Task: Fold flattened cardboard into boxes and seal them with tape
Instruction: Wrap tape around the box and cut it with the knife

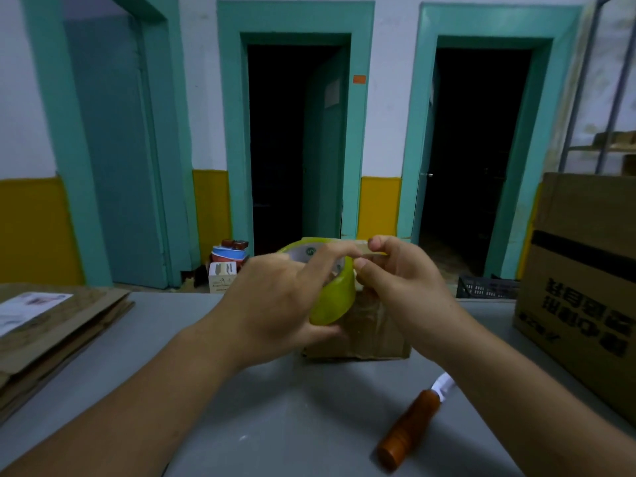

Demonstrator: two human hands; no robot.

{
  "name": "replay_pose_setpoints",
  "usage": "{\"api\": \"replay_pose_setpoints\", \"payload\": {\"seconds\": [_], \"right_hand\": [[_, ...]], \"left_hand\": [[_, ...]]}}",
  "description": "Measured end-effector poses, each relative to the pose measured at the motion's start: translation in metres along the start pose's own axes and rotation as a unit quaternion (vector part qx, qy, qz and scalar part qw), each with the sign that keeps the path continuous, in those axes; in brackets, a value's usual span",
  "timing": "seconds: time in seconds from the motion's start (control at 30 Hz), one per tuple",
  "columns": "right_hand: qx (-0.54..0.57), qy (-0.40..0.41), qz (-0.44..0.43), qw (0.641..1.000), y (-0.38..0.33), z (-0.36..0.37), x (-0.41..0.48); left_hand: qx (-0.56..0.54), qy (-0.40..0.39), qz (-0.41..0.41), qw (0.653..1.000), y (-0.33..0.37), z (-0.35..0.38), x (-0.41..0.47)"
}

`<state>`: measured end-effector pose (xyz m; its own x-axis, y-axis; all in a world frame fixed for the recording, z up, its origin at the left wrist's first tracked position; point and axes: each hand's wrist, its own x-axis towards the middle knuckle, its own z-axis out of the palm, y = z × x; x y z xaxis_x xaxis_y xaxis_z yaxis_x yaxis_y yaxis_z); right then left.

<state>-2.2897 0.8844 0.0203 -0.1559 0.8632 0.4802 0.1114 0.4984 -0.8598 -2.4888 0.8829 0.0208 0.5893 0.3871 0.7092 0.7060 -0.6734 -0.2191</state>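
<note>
Your two bare forearms come in from the bottom edge, and just past them the knife with the orange-brown wooden handle (409, 428) lies on the grey table (275, 407), in front of the small brown cardboard box (375, 335) and a little to its right. Its blade points towards that box and is mostly hidden under your right wrist.

Your left hand (275, 297) holds the yellow-green roll of packing tape (335, 301) in the air just above the small box. The fingers are curled over the roll's rim and the thumb is underneath. Your right hand (402, 280) is beside the roll, directly over the box, its thumb and forefinger pinching the free end of the tape (361, 247). A short strip is drawn out from the top of the roll. The other right fingers are curled in loosely.

The small box stands on the table below both hands. Its top is largely hidden by them, so you cannot tell how its flaps lie.

Well to the left of the box, a stack of flattened brown cardboard sheets (62, 325) rests on the table, with a white printed label on top. Well to the right stands a large brown carton with black printing (585, 304).
</note>
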Motion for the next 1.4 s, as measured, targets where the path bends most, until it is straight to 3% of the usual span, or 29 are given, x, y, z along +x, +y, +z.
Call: {"api": "replay_pose_setpoints", "payload": {"seconds": [0.23, 0.47, 0.77, 0.97, 1.23, 1.4], "right_hand": [[-0.025, -0.024, -0.054, 0.998, 0.005, -0.007, 0.003], [0.075, -0.003, -0.024, 0.997, 0.005, -0.01, 0.007], [0.01, 0.049, -0.042, 0.998, 0.0, -0.008, 0.0], [0.011, 0.049, -0.041, 0.998, 0.002, -0.007, 0.001], [-0.069, 0.045, -0.058, 0.995, 0.016, 0.004, 0.005], [-0.033, 0.034, -0.057, 0.997, 0.014, 0.002, 0.005]], "left_hand": [[-0.036, -0.012, -0.023, 0.999, 0.007, -0.005, 0.002], [-0.021, -0.02, -0.02, 0.999, -0.007, -0.006, -0.002], [-0.018, -0.048, -0.002, 0.999, -0.009, 0.001, -0.004], [-0.003, -0.05, 0.014, 0.999, -0.009, 0.003, -0.003], [-0.008, -0.034, 0.033, 0.999, -0.006, 0.004, -0.003], [-0.051, -0.038, 0.021, 0.998, -0.005, 0.002, -0.003]]}}
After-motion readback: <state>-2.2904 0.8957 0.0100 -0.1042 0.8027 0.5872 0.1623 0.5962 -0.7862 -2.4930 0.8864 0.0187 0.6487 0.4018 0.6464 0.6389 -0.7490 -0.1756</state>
